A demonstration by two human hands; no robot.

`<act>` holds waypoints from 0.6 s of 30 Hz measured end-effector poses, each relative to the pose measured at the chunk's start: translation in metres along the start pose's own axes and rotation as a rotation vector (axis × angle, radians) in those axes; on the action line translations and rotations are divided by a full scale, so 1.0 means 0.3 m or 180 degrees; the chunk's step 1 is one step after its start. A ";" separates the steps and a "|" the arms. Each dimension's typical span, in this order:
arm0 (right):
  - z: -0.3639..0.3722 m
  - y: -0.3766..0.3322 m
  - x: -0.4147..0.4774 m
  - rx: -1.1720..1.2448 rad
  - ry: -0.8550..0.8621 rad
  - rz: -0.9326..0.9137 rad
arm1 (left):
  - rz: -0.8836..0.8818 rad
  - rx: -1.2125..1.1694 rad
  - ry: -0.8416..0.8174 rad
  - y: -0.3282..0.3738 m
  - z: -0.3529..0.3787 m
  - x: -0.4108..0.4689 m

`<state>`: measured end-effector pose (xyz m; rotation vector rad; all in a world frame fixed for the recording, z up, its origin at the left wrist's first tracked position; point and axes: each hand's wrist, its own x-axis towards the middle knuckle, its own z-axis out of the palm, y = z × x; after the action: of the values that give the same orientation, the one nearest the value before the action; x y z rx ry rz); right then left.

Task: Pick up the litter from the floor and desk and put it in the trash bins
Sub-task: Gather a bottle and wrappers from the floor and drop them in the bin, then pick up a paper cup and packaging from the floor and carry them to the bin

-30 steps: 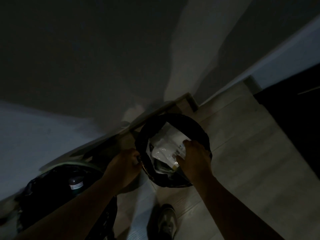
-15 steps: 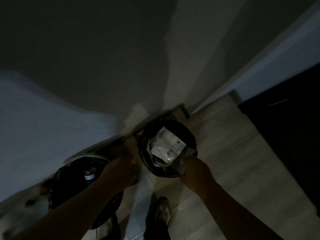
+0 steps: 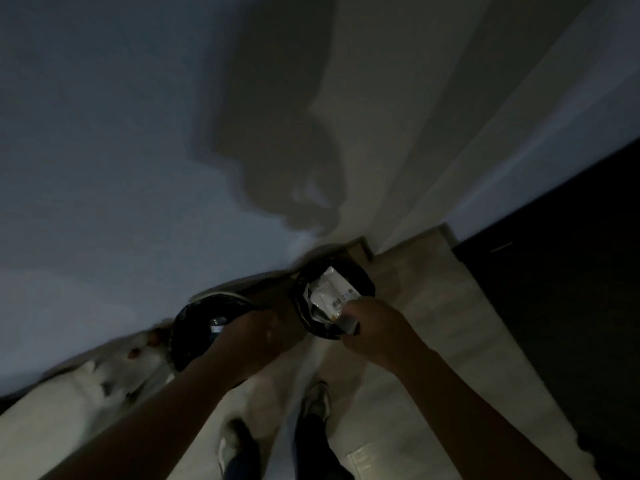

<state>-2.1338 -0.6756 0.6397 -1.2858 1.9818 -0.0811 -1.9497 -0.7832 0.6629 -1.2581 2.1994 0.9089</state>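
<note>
Dimly lit: pale floor (image 3: 433,341), white wall (image 3: 104,168), left bin (image 3: 194,323), right bin (image 3: 367,282) at wall's foot. Liner (image 3: 349,323) gripped by right hand (image 3: 370,329); left hand (image 3: 263,336) grip unclear.

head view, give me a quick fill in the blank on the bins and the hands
____ bins stand against the wall.
The right bin and the left bin both have ____ liners.
The white packaging lies in the ____ bin.
The right hand is at the near rim of the ____ bin.
Missing words: two, black, right, right
</note>
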 end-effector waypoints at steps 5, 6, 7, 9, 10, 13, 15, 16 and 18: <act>-0.129 -0.165 -0.084 -0.0043 0.0160 -0.0478 | 0.0064 -0.0063 0.0429 -0.078 -0.111 -0.159; -0.162 -0.221 -0.100 -0.0093 0.0191 -0.0612 | 0.0025 -0.0078 0.0535 -0.086 -0.154 -0.208; -0.191 -0.279 -0.108 -0.0140 0.0264 -0.0765 | 0.0038 -0.0090 0.0693 -0.106 -0.186 -0.251; -0.243 -0.412 -0.136 -0.0095 0.0432 -0.1093 | 0.0074 -0.0198 0.0995 -0.153 -0.256 -0.352; -0.264 -0.488 -0.156 -0.0100 0.0493 -0.1251 | 0.0041 -0.0220 0.1158 -0.177 -0.295 -0.420; -0.292 -0.733 -0.243 -0.0316 0.0666 -0.1742 | -0.0053 -0.0193 0.1796 -0.285 -0.369 -0.650; -0.282 -0.903 -0.337 -0.0508 0.0769 -0.2039 | -0.0215 -0.0137 0.2071 -0.366 -0.384 -0.838; -0.268 -0.988 -0.394 -0.0563 0.0797 -0.2197 | -0.0323 -0.0144 0.2172 -0.410 -0.380 -0.939; -0.218 -1.152 -0.527 -0.0682 0.0863 -0.2588 | -0.0540 -0.0139 0.2449 -0.498 -0.346 -1.162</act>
<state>-1.8803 -0.7397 0.9231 -2.2521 1.5754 -0.4629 -1.6558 -0.7119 0.9142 -2.0287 2.5561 0.4345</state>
